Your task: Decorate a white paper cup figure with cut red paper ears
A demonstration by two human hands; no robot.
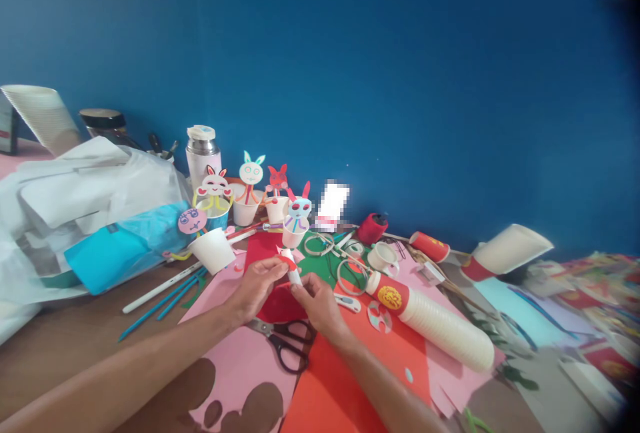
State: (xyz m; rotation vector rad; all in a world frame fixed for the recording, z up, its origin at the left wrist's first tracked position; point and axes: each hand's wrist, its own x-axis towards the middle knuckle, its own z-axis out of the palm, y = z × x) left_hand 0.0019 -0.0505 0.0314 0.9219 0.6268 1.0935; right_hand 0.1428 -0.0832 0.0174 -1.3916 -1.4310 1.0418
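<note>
Figures (251, 172) stood assembled in cups (245, 212); the left hand (256, 288) pinched a loose red piece (287, 262), the right hand (323, 306) gripped a white tube (294, 276).

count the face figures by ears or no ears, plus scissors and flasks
face figures with ears: 4
face figure with no ears showing: 1
scissors: 1
flask: 1
total: 7

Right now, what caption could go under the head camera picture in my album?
Left hand pinches red piece, right hand holds white tube, near scissors and paper bunnies.
</note>
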